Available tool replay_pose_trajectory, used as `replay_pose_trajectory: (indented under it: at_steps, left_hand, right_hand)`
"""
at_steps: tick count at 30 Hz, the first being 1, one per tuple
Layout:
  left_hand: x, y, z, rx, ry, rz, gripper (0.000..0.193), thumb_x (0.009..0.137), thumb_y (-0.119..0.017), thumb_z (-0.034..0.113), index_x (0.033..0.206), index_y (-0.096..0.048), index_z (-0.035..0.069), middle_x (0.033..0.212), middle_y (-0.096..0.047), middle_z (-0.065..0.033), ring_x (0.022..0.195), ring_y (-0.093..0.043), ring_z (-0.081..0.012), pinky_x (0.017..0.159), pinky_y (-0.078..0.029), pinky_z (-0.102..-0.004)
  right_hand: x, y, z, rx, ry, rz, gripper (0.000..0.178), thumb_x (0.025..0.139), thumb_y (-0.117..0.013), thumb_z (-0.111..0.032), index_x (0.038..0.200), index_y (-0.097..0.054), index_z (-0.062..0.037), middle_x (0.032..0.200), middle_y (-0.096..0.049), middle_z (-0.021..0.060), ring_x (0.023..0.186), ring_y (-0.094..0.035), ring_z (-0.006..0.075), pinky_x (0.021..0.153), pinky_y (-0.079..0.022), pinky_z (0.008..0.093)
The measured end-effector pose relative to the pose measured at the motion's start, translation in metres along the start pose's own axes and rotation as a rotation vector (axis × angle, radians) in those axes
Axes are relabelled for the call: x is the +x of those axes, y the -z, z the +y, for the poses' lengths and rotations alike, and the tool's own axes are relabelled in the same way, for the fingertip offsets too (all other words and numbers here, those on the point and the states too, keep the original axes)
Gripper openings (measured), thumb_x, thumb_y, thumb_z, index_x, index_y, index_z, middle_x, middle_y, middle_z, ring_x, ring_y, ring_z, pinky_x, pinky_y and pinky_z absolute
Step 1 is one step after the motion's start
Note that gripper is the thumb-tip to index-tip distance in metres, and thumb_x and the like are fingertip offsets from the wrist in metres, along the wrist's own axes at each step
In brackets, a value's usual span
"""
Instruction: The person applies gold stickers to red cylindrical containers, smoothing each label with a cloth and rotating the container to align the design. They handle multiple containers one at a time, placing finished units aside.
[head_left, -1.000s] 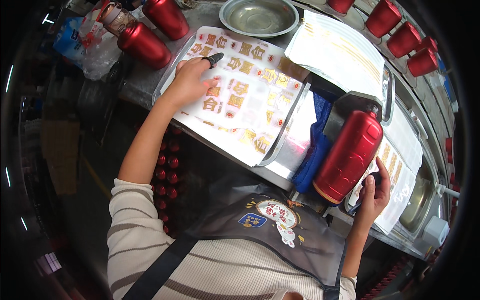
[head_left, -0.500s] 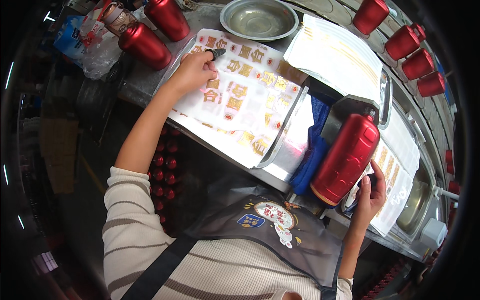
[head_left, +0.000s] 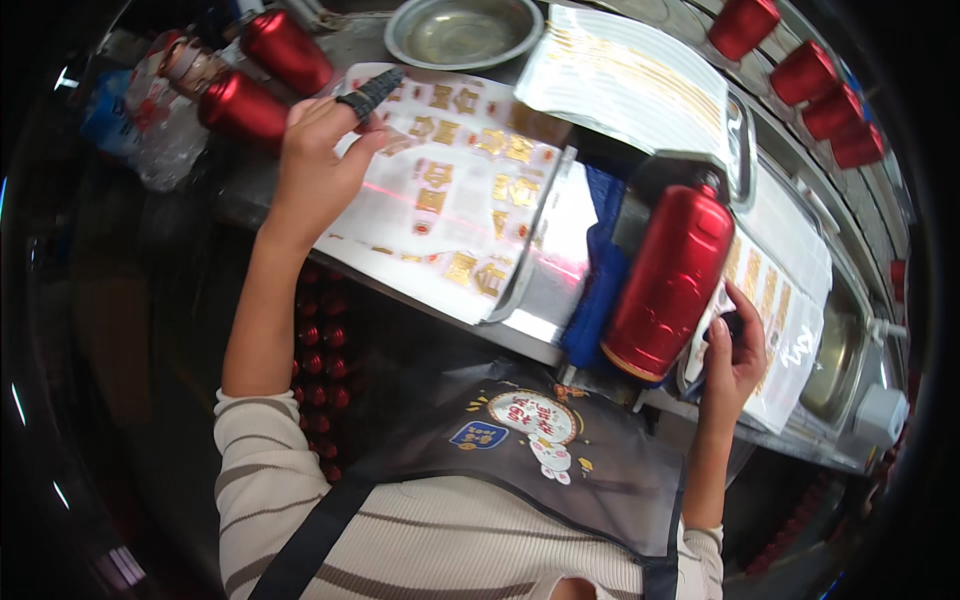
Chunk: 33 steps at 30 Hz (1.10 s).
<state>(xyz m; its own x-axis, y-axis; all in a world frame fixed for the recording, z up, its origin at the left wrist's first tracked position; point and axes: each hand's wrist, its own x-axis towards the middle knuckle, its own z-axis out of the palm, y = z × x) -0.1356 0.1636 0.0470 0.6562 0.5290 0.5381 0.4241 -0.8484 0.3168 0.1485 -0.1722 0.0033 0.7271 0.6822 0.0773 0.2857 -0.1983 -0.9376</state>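
Note:
My left hand point(head_left: 325, 165) is raised over the left part of a white sheet of gold and red decals point(head_left: 400, 265). A black sleeve point(head_left: 370, 92) covers one finger. Its thumb and fingers pinch a small translucent decal point(head_left: 400, 143). A red metallic bottle point(head_left: 668, 275) lies tilted in a holder with a blue cloth point(head_left: 590, 270), its neck against a metal plate point(head_left: 645, 190). My right hand point(head_left: 735, 355) is closed beside the bottle's lower right side, thumb and fingers around something pale and dark, mostly hidden.
A metal bowl point(head_left: 463, 35) stands at the back beside a stack of white sheets with gold lines point(head_left: 625, 75). Red bottles point(head_left: 245, 108) stand at the left, others point(head_left: 805, 72) along the conveyor at the right. More decal sheets point(head_left: 790, 340) and a white container point(head_left: 880, 415) are at right.
My left hand has drawn back from the sheet toward the left, and a decal has come off with it. My right hand remains beside the bottle. The whole view has shifted slightly.

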Motion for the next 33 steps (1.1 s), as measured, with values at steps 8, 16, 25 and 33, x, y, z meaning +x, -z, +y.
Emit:
replay_pose_trajectory:
  at_steps: [8, 16, 25, 33]
  left_hand:
    - [0.013, 0.012, 0.123, -0.305, -0.286, -0.174, 0.022, 0.067, -0.077, -0.005, 0.087, -0.067, -0.001, 0.080, -0.064, -0.0114, 0.074, -0.061, -0.0309, 0.078, -0.046, -0.0430]
    - [0.049, -0.020, 0.172, -0.738, -0.175, -0.334, 0.036, 0.079, -0.072, -0.005, 0.114, -0.064, -0.006, 0.086, -0.066, -0.0056, 0.084, -0.062, -0.0138, 0.084, -0.047, -0.0303]
    - [0.080, -0.093, 0.172, -0.779, 0.035, -0.526, 0.020, 0.085, -0.069, 0.001, 0.104, -0.066, -0.004, 0.087, -0.067, -0.0036, 0.082, -0.064, -0.0106, 0.078, -0.052, -0.0265]
    - [0.074, -0.110, 0.174, -0.848, 0.039, -0.364, 0.016, 0.080, -0.071, 0.002, 0.093, -0.064, -0.005, 0.079, -0.067, -0.0115, 0.071, -0.064, -0.0161, 0.067, -0.052, -0.0294]
  right_hand:
    - [-0.001, -0.013, -0.022, -0.049, 0.028, -0.136, 0.070, 0.078, -0.080, -0.021, 0.140, -0.052, -0.0033, 0.115, -0.059, 0.0080, 0.061, -0.047, 0.0019, 0.054, -0.039, 0.0167]
    - [0.000, -0.015, -0.019, 0.216, -0.074, -0.123, 0.057, 0.090, -0.068, -0.018, 0.141, -0.050, -0.0028, 0.104, -0.056, -0.0003, 0.063, -0.045, -0.0016, 0.058, -0.036, 0.0138]
    - [0.013, -0.035, -0.028, 0.026, -0.007, -0.044, 0.070, 0.081, -0.078, -0.030, 0.138, -0.047, -0.0027, 0.117, -0.053, 0.0139, 0.100, -0.057, 0.0178, 0.074, -0.049, 0.0262]
    - [0.013, -0.035, -0.030, 0.031, -0.071, -0.048, 0.075, 0.081, -0.078, -0.033, 0.141, -0.044, -0.0036, 0.124, -0.050, 0.0157, 0.107, -0.054, 0.0207, 0.078, -0.048, 0.0281]
